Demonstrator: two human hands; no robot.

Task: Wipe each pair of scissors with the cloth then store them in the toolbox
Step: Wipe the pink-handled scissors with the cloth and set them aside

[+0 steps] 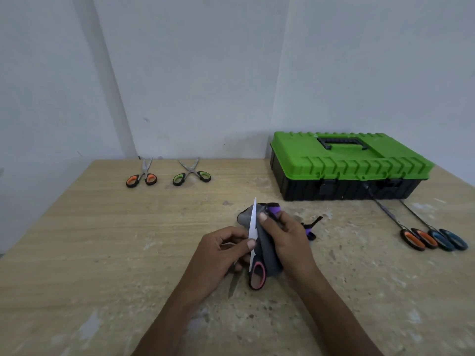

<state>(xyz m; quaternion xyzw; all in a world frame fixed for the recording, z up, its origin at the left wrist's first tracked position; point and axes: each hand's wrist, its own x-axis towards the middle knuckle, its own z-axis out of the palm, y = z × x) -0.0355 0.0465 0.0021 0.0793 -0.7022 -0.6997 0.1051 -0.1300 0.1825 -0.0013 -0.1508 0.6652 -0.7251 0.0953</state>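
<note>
Left hand (221, 250) pinches pink scissors (257, 274) by the blade; right hand (285, 235) grips cloth (267, 253); second handle unseen; toolbox (344, 165) marking unreadable.

Left hand (218, 250) and right hand (288, 235) meet, forearms converging, fingers (262, 217) curled, gripping.

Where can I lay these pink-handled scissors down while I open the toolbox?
Broad bare table lies left of the left hand, in front of the orange-handled scissors and green-handled scissors at the far edge. A narrower gap lies between the green-handled pair and the toolbox. Crowded: in front of the toolbox, where the long orange scissors and long blue scissors lie.
</note>
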